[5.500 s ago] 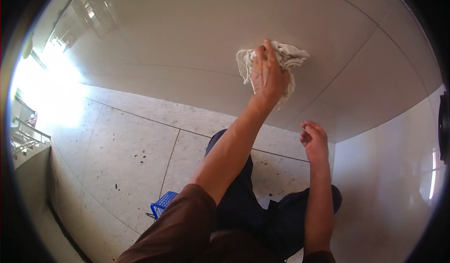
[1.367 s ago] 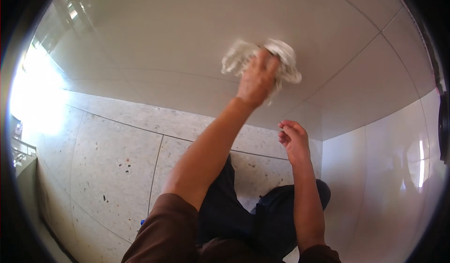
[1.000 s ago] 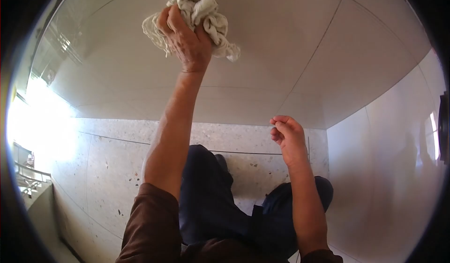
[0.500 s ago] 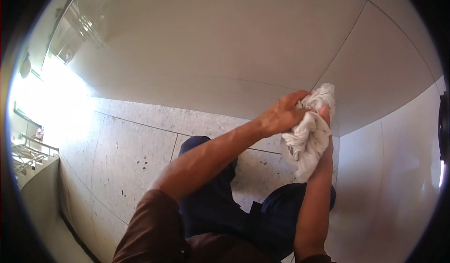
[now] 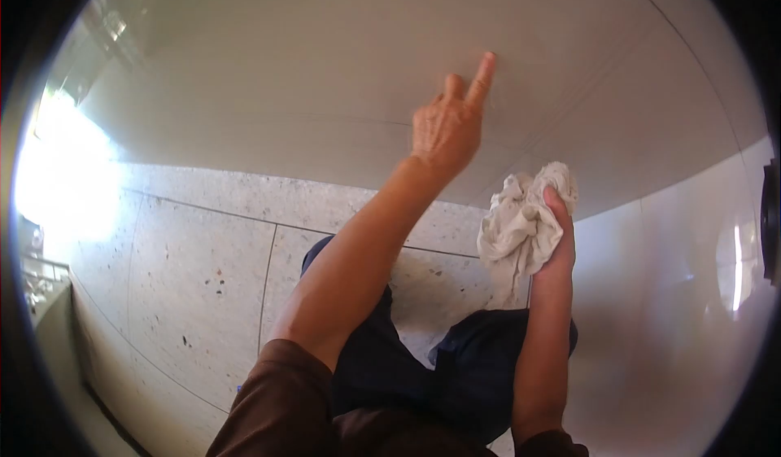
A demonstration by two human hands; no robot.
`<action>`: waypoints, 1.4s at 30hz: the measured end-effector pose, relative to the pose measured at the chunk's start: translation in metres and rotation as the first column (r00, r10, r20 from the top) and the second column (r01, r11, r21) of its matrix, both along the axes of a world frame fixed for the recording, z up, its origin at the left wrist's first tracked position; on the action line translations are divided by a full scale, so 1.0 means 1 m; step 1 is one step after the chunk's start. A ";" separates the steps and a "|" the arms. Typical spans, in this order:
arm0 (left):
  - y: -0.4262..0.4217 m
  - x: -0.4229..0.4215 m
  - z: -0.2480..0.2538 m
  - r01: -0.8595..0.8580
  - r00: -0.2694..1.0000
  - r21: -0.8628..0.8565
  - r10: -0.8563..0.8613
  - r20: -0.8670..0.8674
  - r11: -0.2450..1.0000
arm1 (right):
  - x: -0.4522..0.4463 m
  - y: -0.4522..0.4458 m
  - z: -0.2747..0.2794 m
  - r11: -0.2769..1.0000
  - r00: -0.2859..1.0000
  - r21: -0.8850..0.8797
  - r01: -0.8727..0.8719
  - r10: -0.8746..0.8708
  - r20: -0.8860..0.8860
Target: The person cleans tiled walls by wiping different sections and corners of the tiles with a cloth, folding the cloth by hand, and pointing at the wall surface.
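My left hand (image 5: 447,123) is raised against the glossy grey tiled wall (image 5: 325,50), its index finger stretched out with the fingertip at the surface. Another finger is partly raised, the rest bend inward, and nothing is in this hand. Lower and to the right, my right hand (image 5: 561,237) grips a crumpled off-white cloth (image 5: 521,225). Its thumb lies over the cloth, while the other fingers are mostly hidden behind it. Loose folds hang down above my right knee.
Speckled pale floor tiles (image 5: 195,270) with dark joints lie below the wall. A shiny pale wall (image 5: 651,294) stands at the right. Bright glare comes from the far left, above a pale ledge (image 5: 53,294). My bent legs in dark trousers are at the bottom.
The cloth was in my left hand on the wall, then between both hands. Now only my right hand holds it, and my left hand has let go and moved up and left to the wall.
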State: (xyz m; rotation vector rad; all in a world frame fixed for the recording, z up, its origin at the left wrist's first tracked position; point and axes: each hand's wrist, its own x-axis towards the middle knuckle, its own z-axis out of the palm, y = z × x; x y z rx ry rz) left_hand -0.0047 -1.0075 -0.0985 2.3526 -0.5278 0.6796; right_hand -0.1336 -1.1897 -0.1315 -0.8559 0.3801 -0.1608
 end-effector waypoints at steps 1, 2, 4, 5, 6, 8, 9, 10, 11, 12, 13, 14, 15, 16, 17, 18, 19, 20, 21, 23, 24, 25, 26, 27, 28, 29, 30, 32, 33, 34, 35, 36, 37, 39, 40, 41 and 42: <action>-0.005 0.001 -0.003 -0.030 0.999 0.069 0.031 -0.023 0.997 | 0.001 0.002 0.000 1.000 0.999 0.013 -0.009 0.009 -0.031; -0.008 0.002 -0.004 -0.051 0.997 0.142 0.057 -0.043 0.989 | 0.000 0.005 0.001 1.000 0.999 0.007 -0.028 0.028 -0.043; -0.011 -0.001 -0.008 -0.029 0.994 0.165 0.047 -0.101 0.986 | -0.001 0.008 0.001 0.999 0.998 -0.010 -0.040 0.039 -0.047; -0.009 -0.004 -0.009 0.010 0.987 0.192 0.021 -0.157 0.981 | -0.002 0.010 0.004 0.999 0.998 -0.019 -0.036 0.035 -0.048; -0.004 -0.007 -0.007 -0.002 0.988 0.187 0.031 -0.153 0.982 | -0.005 0.021 0.016 0.999 0.999 -0.040 -0.023 0.021 -0.048; -0.001 -0.010 -0.004 0.015 0.985 0.227 0.025 -0.171 0.974 | -0.004 0.021 0.017 0.998 0.998 -0.040 -0.058 0.056 -0.036; -0.002 -0.011 -0.003 0.027 0.985 0.226 0.012 -0.170 0.974 | -0.007 0.018 0.018 0.996 0.996 -0.043 -0.078 0.077 -0.034; -0.001 -0.010 -0.002 0.043 0.986 0.188 -0.011 -0.166 0.981 | -0.003 0.016 0.013 0.997 0.997 -0.031 -0.074 0.074 -0.025; -0.001 -0.007 -0.001 0.060 0.986 0.152 -0.034 -0.164 0.987 | -0.001 0.016 0.012 0.998 0.998 -0.032 -0.062 0.061 -0.027; -0.003 -0.006 0.000 0.075 0.985 0.150 -0.050 -0.165 0.986 | -0.001 0.018 0.012 0.996 0.998 -0.069 -0.056 0.054 -0.021; -0.005 -0.005 0.001 0.061 0.989 0.131 -0.042 -0.139 0.990 | -0.001 0.021 0.013 0.993 0.999 -0.108 -0.049 0.047 -0.014; -0.009 -0.004 0.003 0.046 0.993 0.110 -0.034 -0.116 0.993 | 0.000 0.020 0.015 0.994 0.998 -0.085 -0.063 0.060 -0.029; -0.011 -0.006 0.008 0.061 0.992 0.103 -0.049 -0.119 0.993 | 0.000 0.018 0.015 0.995 0.998 -0.092 -0.049 0.046 -0.033; -0.013 -0.007 0.012 0.053 0.991 0.076 -0.042 -0.131 0.996 | -0.001 0.015 0.013 0.992 0.997 -0.102 -0.072 0.069 -0.032; -0.014 -0.008 0.017 0.040 0.989 0.050 -0.033 -0.143 0.998 | -0.001 0.013 0.013 0.989 0.995 -0.111 -0.099 0.096 -0.031; -0.015 -0.008 0.018 0.046 0.988 0.044 -0.039 -0.146 0.998 | -0.003 0.014 0.016 0.990 0.995 -0.100 -0.095 0.093 -0.029; -0.015 -0.007 0.018 0.043 0.990 0.051 -0.036 -0.136 0.998 | -0.003 0.013 0.015 0.991 0.996 -0.102 -0.090 0.087 -0.033; -0.014 -0.007 0.019 0.038 0.992 0.058 -0.031 -0.124 0.998 | -0.003 0.011 0.014 0.989 0.995 -0.106 -0.100 0.096 -0.038; -0.015 -0.006 0.016 0.040 0.992 0.059 -0.032 -0.126 0.997 | -0.002 0.010 0.013 0.988 0.993 -0.109 -0.111 0.107 -0.040; -0.017 -0.007 0.011 0.046 0.996 0.127 -0.035 -0.084 0.991 | -0.001 0.012 0.014 0.988 0.995 -0.114 -0.099 0.094 -0.045; -0.018 -0.008 0.007 0.048 0.996 0.130 -0.037 -0.084 0.990 | -0.002 0.013 0.015 0.989 0.995 -0.122 -0.089 0.084 -0.050; -0.020 -0.010 0.002 0.080 0.990 0.161 -0.059 -0.132 0.984 | -0.003 0.012 0.015 0.989 0.995 -0.119 -0.089 0.084 -0.049; -0.021 -0.010 -0.002 0.113 0.981 0.191 -0.079 -0.179 0.975 | -0.002 0.012 0.014 0.989 0.994 -0.113 -0.099 0.094 -0.048; -0.020 -0.010 0.000 0.112 0.981 0.198 -0.077 -0.175 0.974 | -0.001 0.011 0.013 0.989 0.994 -0.105 -0.107 0.103 -0.043; -0.017 -0.010 0.003 0.069 0.989 0.147 -0.048 -0.139 0.987 | -0.001 0.013 0.014 0.990 0.994 -0.099 -0.105 0.102 -0.039; -0.015 -0.009 0.005 0.029 0.994 0.093 -0.019 -0.104 0.995 | -0.002 0.015 0.017 0.990 0.994 -0.098 -0.106 0.104 -0.021; -0.011 -0.007 0.008 0.033 0.995 0.097 -0.023 -0.101 0.995 | -0.003 0.017 0.020 0.989 0.994 -0.099 -0.106 0.106 -0.005; -0.006 -0.005 0.011 0.011 0.997 0.053 -0.006 -0.080 0.999 | -0.004 0.019 0.023 0.990 0.997 -0.111 -0.081 0.079 -0.023; -0.008 -0.005 0.011 0.014 0.997 0.056 -0.009 -0.083 0.998 | -0.004 0.019 0.023 0.990 0.998 -0.130 -0.063 0.059 -0.039; -0.009 -0.006 0.010 0.004 0.996 0.105 0.006 -0.094 0.994 | -0.004 0.018 0.022 0.990 0.998 -0.127 -0.062 0.057 -0.041; -0.010 -0.007 0.011 -0.007 0.994 0.154 0.023 -0.103 0.988 | -0.003 0.017 0.021 0.987 0.997 -0.138 -0.076 0.071 -0.040; -0.014 -0.007 0.006 -0.005 0.994 0.156 0.022 -0.103 0.988 | -0.003 0.016 0.021 0.985 0.996 -0.149 -0.090 0.085 -0.038; -0.017 -0.008 0.000 0.016 0.993 0.189 0.006 -0.116 0.982 | -0.003 0.016 0.022 0.985 0.996 -0.146 -0.087 0.083 -0.037; -0.019 -0.010 -0.003 0.038 0.992 0.222 -0.011 -0.122 0.974 | -0.004 0.019 0.025 0.985 0.997 -0.152 -0.077 0.072 -0.036; -0.019 -0.010 -0.001 0.013 0.994 0.172 0.006 -0.105 0.985 | -0.004 0.019 0.025 0.986 0.997 -0.148 -0.074 0.070 -0.030; -0.017 -0.010 0.000 -0.010 0.996 0.121 0.021 -0.090 0.993 | -0.004 0.019 0.024 0.987 0.997 -0.141 -0.072 0.069 -0.026; -0.013 -0.009 0.002 -0.008 0.996 0.124 0.019 -0.087 0.992 | -0.005 0.019 0.024 0.988 0.997 -0.135 -0.070 0.068 -0.022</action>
